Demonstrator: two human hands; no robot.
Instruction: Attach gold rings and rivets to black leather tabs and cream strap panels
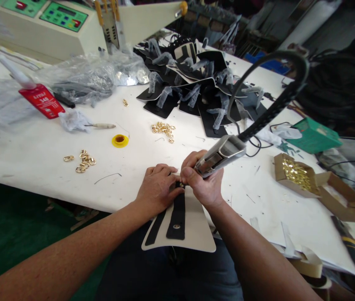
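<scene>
My right hand (204, 184) is closed around the silver body of a corded electric screwdriver (223, 154), which tilts down to the left with its thick black cable looping up behind. Its lower end is hidden by my fingers, close to a small gold fitting (182, 184) on a black strap (176, 213). With thumb and fingers closed in, my left hand (158, 188) grips the strap's far end and the cream panel (197, 223) beneath. The panel hangs over the table's front edge above my lap. A round metal snap (176, 226) sits at the strap's near end.
Gold clasps lie in two piles (163, 130) (85, 161). Nearby are a yellow spool (120, 141), an awl (102, 126) and a red glue bottle (42, 100). Black panels (192, 92) are heaped behind. A cardboard box (296, 173) holds gold parts. A machine (48, 29) stands back left.
</scene>
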